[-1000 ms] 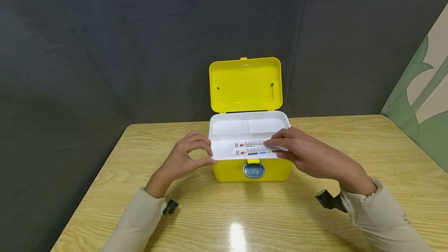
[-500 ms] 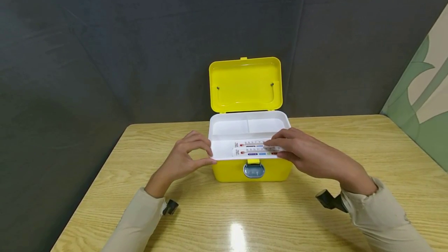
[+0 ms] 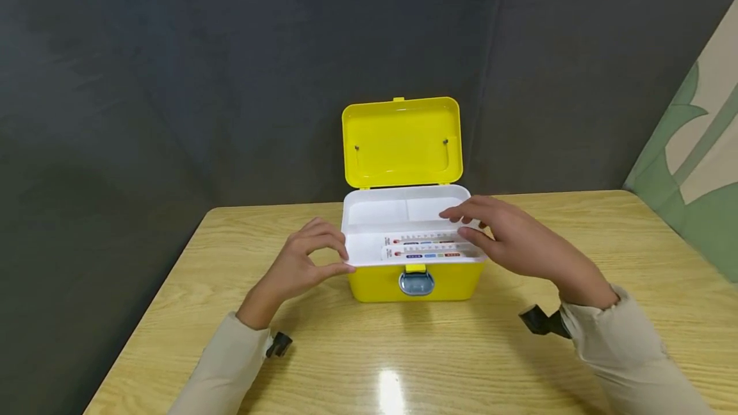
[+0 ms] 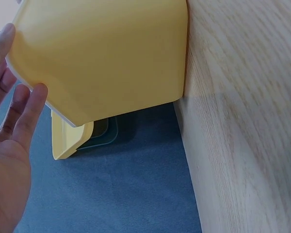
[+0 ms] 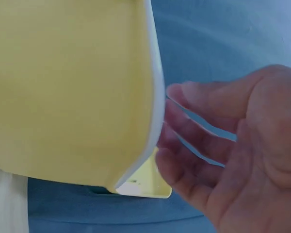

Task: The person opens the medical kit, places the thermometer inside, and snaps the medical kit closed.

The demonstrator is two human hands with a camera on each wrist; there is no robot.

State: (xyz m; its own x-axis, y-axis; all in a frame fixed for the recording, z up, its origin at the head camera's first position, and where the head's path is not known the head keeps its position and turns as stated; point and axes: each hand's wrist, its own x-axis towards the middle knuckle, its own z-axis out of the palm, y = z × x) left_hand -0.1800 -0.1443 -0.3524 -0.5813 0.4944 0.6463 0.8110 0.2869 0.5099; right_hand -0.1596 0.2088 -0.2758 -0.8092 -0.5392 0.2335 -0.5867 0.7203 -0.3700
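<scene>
A yellow box [image 3: 380,288] stands on the table with its lid [image 3: 401,146] raised at the back and a white tray [image 3: 362,247] in its top. In the tray's front compartment lie two white thermometers: the front thermometer [image 3: 423,251] and, just behind it, the back thermometer [image 3: 412,239]. My left hand [image 3: 302,258] pinches the tray's front left corner between thumb and index finger. Over the right end hovers my right hand [image 3: 513,239], fingers loosely bent and holding nothing. In the right wrist view its fingertips [image 5: 166,165] appear beside the tray's white rim.
A grey clear latch [image 3: 416,284] hangs on the box front. The wooden table [image 3: 323,364] ends at a dark cloth backdrop [image 3: 230,82] behind the box. A green leaf-patterned panel [image 3: 686,146] rises at the right.
My right hand has let go of the thermometers and lifted slightly, its fingers spreading apart. More of the thermometers' right ends shows. The left hand keeps its place at the corner.
</scene>
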